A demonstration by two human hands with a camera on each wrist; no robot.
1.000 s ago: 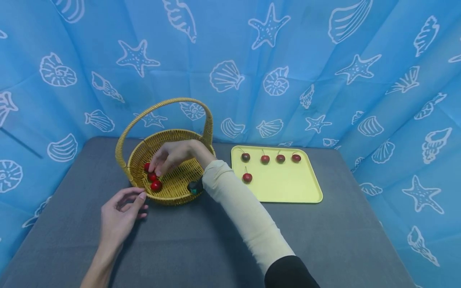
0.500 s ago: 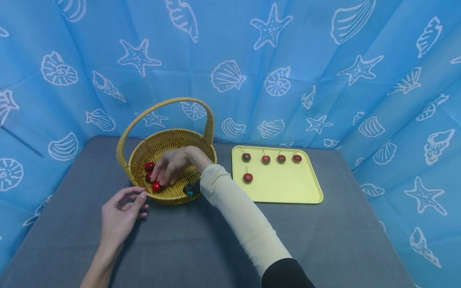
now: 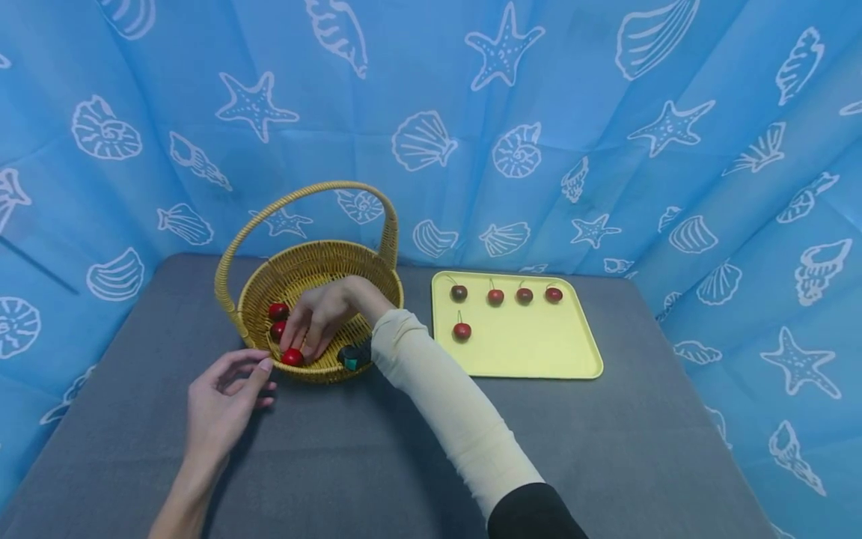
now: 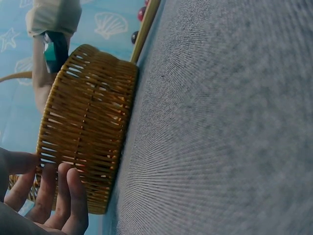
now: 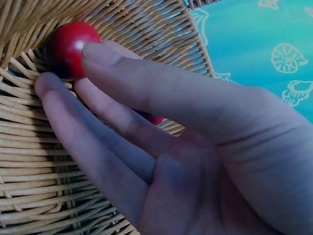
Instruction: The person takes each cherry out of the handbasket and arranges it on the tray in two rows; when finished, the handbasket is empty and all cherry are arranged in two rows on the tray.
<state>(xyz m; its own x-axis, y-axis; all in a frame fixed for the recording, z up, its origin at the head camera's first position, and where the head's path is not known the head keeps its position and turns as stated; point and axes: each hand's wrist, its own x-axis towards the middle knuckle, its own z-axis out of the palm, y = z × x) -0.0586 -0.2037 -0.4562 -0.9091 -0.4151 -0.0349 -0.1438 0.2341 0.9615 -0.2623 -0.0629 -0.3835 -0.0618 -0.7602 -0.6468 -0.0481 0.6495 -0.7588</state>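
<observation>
In the head view, a round wicker basket [image 3: 323, 254] with a tall arched handle stands on the table. My right hand [image 3: 323, 314] reaches down inside it. The thumb and fingers pinch a red cherry [image 5: 73, 49] low against the basket wall in the right wrist view. Two more cherries [image 3: 278, 320] lie just left of these fingers, partly covered. At the basket's front left, my left hand [image 3: 225, 397] pinches the rim between thumb and fingers. Its fingers [image 4: 63, 196] lie along the woven wall in the left wrist view.
A yellow tray [image 3: 539, 344] lies right of the basket. Four-sided and shallow, it bears several stemmed cherries [image 3: 495, 297] along the back and one cherry [image 3: 462, 331] at the left. Behind the grey table [image 3: 323, 464] hangs a blue curtain [image 3: 444, 75] with shell prints.
My right hand has moved from the rear cherries toward the front one and lowered its fingers around it. The rear cherries are more exposed. My left hand stays at the rim.
</observation>
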